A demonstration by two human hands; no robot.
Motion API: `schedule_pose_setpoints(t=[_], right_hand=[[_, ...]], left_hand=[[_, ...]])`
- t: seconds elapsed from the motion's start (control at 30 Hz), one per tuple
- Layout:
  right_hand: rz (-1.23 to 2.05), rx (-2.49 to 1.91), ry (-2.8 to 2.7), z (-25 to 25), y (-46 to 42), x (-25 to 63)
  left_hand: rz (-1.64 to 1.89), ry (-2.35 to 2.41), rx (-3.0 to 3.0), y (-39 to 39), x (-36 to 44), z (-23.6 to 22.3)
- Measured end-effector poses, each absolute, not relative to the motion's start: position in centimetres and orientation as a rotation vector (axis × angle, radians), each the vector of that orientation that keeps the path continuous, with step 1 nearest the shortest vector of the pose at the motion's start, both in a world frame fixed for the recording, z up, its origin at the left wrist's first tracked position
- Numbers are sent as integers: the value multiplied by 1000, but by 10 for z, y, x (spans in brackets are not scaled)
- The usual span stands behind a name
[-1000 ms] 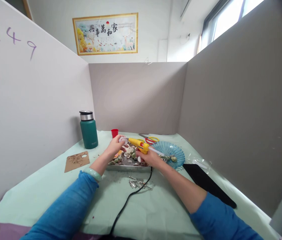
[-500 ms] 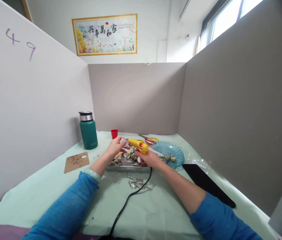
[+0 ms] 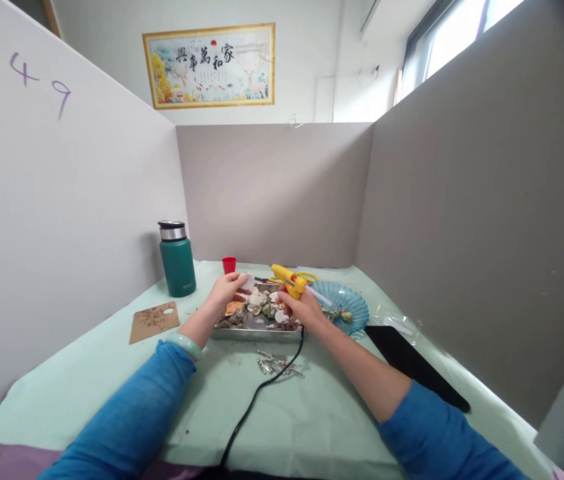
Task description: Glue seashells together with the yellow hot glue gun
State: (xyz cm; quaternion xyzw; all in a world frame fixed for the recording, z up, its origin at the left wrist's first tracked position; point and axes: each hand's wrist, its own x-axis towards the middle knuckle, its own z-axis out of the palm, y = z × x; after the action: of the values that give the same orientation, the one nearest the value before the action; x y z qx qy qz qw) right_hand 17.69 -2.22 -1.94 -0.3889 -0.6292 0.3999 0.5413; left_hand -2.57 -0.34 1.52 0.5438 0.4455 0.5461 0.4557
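In my right hand (image 3: 303,309) is a yellow hot glue gun (image 3: 289,280), gripped by the handle, its nozzle tilted up and to the left. A white glue stick (image 3: 319,295) juts from its rear, and a black cord (image 3: 262,387) runs toward me across the table. My left hand (image 3: 227,293) pinches a whitish seashell (image 3: 247,283) between thumb and fingers, apart from the nozzle. Beneath both hands lies a metal tray (image 3: 257,335) holding several shells and bits of dried plant (image 3: 235,321).
A blue scalloped plate (image 3: 357,300) with dried buds sits to the right, near a black flat strip (image 3: 417,367). Small metal pieces (image 3: 277,365) lie before the tray. Scissors (image 3: 307,276), a red cup (image 3: 229,265), a green bottle (image 3: 177,267) and a brown card (image 3: 155,322) stand around.
The glue gun has moved right and away from the shell, and its nozzle now points higher. My left hand with the shell has shifted slightly left.
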Motion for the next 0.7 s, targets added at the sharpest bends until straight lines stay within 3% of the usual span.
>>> schedule_pose_setpoints(t=[0.23, 0.7], right_hand=[[979, -927, -1296, -20, -20, 176], [963, -936, -1428, -21, -19, 176]], left_hand=[[1269, 965, 1207, -11, -17, 16], [1104, 919, 1161, -8, -10, 6]])
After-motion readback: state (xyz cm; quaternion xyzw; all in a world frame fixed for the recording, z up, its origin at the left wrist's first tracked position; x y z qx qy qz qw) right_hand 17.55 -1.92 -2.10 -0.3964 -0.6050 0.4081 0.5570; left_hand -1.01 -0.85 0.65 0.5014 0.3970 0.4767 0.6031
